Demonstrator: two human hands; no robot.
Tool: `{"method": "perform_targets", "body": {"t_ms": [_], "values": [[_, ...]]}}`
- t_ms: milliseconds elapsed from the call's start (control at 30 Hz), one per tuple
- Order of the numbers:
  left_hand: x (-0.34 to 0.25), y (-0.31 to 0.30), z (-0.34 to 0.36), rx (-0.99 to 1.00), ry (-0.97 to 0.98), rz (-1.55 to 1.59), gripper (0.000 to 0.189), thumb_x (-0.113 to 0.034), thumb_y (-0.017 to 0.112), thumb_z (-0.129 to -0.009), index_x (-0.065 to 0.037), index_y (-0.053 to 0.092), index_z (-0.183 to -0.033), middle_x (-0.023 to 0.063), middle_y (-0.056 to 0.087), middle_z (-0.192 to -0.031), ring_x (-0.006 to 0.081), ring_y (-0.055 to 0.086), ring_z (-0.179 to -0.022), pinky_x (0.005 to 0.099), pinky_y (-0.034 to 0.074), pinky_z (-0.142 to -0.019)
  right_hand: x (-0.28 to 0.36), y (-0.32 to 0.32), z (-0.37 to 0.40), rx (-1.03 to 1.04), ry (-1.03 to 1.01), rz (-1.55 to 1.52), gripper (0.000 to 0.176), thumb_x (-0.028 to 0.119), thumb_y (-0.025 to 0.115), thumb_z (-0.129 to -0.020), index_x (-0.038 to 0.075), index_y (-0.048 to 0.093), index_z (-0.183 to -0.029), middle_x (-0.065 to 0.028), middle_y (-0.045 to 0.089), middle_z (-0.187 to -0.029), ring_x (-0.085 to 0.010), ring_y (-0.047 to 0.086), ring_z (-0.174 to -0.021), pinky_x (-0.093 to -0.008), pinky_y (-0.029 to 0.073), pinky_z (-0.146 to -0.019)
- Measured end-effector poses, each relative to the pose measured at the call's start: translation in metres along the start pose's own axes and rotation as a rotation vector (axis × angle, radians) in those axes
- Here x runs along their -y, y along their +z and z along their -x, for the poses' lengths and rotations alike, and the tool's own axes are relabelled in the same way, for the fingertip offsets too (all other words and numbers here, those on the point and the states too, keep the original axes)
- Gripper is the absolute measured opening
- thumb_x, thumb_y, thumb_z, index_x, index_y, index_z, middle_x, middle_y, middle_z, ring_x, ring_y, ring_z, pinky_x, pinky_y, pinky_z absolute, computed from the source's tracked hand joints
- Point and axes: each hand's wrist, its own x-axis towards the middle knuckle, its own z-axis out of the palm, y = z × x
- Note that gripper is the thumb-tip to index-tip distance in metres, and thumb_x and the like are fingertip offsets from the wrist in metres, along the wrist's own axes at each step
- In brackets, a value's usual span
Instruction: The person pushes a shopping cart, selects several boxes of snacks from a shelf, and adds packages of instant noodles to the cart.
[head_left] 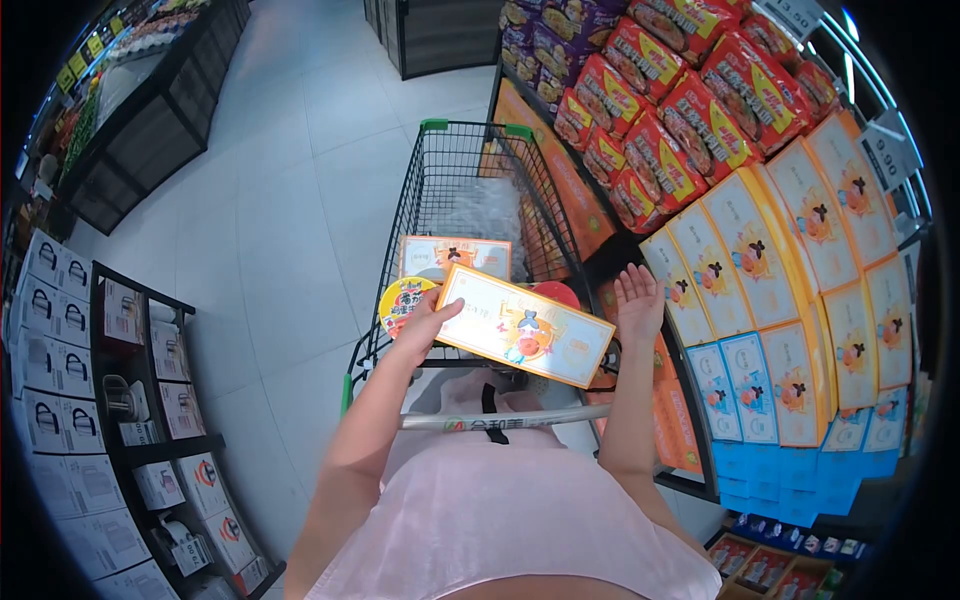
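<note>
My left hand (pixel 428 322) grips the left end of a white box with an orange edge (pixel 525 325), thumb on top. A cartoon figure is printed on the box, which tilts down to the right above the cart's near end. My right hand (pixel 638 298) is raised beside the box's right end, palm up, fingers apart, holding nothing. Behind the held box, a similar box (pixel 425 255) lies in the shopping cart (pixel 455 150). A yellow round-lidded tub (pixel 402 300) is left of it, and a red rounded item (pixel 556 292) shows partly behind the held box.
Stacked orange-edged boxes (pixel 750 255) and red noodle packs (pixel 660 150) fill the display at the right. The cart handle (pixel 510 419) crosses in front of my body. Shelves of boxed goods (pixel 65 370) stand at the left. Tiled floor (pixel 240 230) runs beside the cart.
</note>
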Motion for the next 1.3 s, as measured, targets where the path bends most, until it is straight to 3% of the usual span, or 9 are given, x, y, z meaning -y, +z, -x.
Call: {"method": "perform_targets", "body": {"t_ms": [100,233,333,667,767,867,967,1167,1300], "values": [[-0.013,-0.005,0.006,0.003,0.031,0.103,0.058,-0.021,0.067,-0.087,-0.002,0.04,-0.134,0.0103,0.056,-0.123,0.0187,0.056,-0.111,0.0327,0.046,-0.093,-0.017,-0.019,-0.001,0.028,0.131,-0.105,0.059,0.05,0.034,-0.098,0.0,0.047,-0.126,-0.0168,0.052,-0.127,-0.0278,0.051,-0.114,-0.0417,0.04,-0.101],[-0.015,-0.021,-0.002,-0.055,0.087,0.16,0.054,-0.017,0.065,-0.088,-0.005,0.04,-0.135,0.0107,0.057,-0.122,0.019,0.058,-0.109,0.034,0.05,-0.089,-0.06,-0.007,0.021,0.284,0.385,0.04,0.069,0.058,0.027,-0.097,0.001,0.041,-0.135,-0.0129,0.051,-0.133,-0.0235,0.051,-0.12,-0.0375,0.041,-0.101],[-0.018,-0.03,-0.003,-0.088,0.107,0.184,0.053,-0.015,0.064,-0.088,-0.005,0.04,-0.135,0.0109,0.057,-0.123,0.0207,0.059,-0.109,0.0356,0.05,-0.09,-0.076,0.002,0.024,0.291,0.421,0.141,0.07,0.058,0.027,-0.097,0.002,0.039,-0.136,-0.0139,0.05,-0.135,-0.025,0.05,-0.123,-0.0394,0.042,-0.102],[-0.011,-0.041,-0.011,-0.084,0.18,0.14,0.053,-0.019,0.059,-0.092,-0.005,0.037,-0.137,0.0117,0.056,-0.125,0.0221,0.056,-0.113,0.0368,0.047,-0.093,-0.086,0.012,0.036,0.386,0.467,0.224,0.066,0.055,0.021,-0.099,0.006,0.034,-0.141,-0.0115,0.047,-0.138,-0.025,0.048,-0.126,-0.0392,0.04,-0.104],[-0.003,-0.042,-0.016,-0.122,0.2,0.131,0.048,-0.033,0.049,-0.098,-0.006,0.04,-0.137,0.0112,0.056,-0.126,0.022,0.055,-0.115,0.0368,0.047,-0.094,-0.087,0.01,0.035,0.416,0.445,0.244,0.066,0.054,0.02,-0.099,0.005,0.034,-0.141,-0.0119,0.047,-0.138,-0.0249,0.048,-0.125,-0.0386,0.04,-0.104],[-0.004,-0.047,-0.018,-0.083,0.084,0.243,0.057,-0.049,0.032,-0.1,-0.007,0.039,-0.138,0.0119,0.052,-0.132,0.0238,0.054,-0.118,0.0363,0.046,-0.097,-0.094,0.003,0.031,0.378,0.431,0.286,0.067,0.054,0.02,-0.099,0.003,0.034,-0.14,-0.0121,0.047,-0.137,-0.0241,0.049,-0.124,-0.0375,0.041,-0.103],[-0.007,-0.043,-0.015,-0.156,0.038,0.226,0.065,-0.056,0.025,-0.098,-0.008,0.042,-0.137,0.0116,0.054,-0.131,0.0243,0.057,-0.114,0.0371,0.048,-0.093,-0.092,0.004,0.034,0.418,0.399,0.294,0.064,0.051,0.024,-0.1,0.003,0.033,-0.141,-0.0131,0.047,-0.137,-0.0229,0.05,-0.123,-0.0357,0.04,-0.103],[0.009,-0.057,-0.028,-0.198,-0.042,0.149,0.061,-0.058,0.028,-0.097,-0.013,0.049,-0.132,0.0097,0.061,-0.121,0.0239,0.064,-0.101,0.0474,0.054,-0.078,-0.093,0.0,0.032,0.411,0.418,0.333,0.064,0.051,0.025,-0.1,0.002,0.032,-0.141,-0.0125,0.047,-0.137,-0.022,0.049,-0.124,-0.035,0.04,-0.104],[-0.002,-0.043,-0.017,-0.235,-0.101,0.152,0.062,-0.054,0.031,-0.098,-0.006,0.049,-0.132,0.0108,0.059,-0.122,0.0206,0.061,-0.105,0.0357,0.05,-0.086,-0.094,-0.006,0.029,0.412,0.398,0.335,0.063,0.05,0.026,-0.1,0.002,0.033,-0.141,-0.0123,0.047,-0.137,-0.0214,0.048,-0.124,-0.0343,0.038,-0.105]]}}
